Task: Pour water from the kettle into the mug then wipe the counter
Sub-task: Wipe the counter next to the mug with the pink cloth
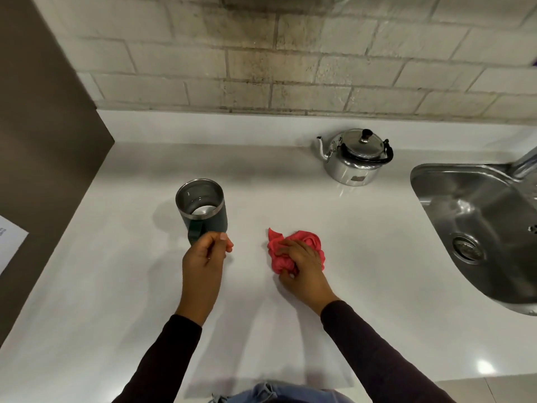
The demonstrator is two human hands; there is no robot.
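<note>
A dark green mug (203,210) with a steel inside stands on the white counter (116,286), left of centre, with a little water at its bottom. My left hand (205,258) is curled at the lower end of the mug's handle, thumb against the mug's base. My right hand (302,269) presses down on a crumpled red cloth (308,242) lying on the counter right of the mug. The steel kettle (353,158), lid on, black handle folded to the right, stands upright at the back right, away from both hands.
A steel sink (476,228) with a tap (526,164) is set into the counter at the right. A brown cabinet side (43,141) bounds the counter at the left. A tiled wall (261,68) runs along the back.
</note>
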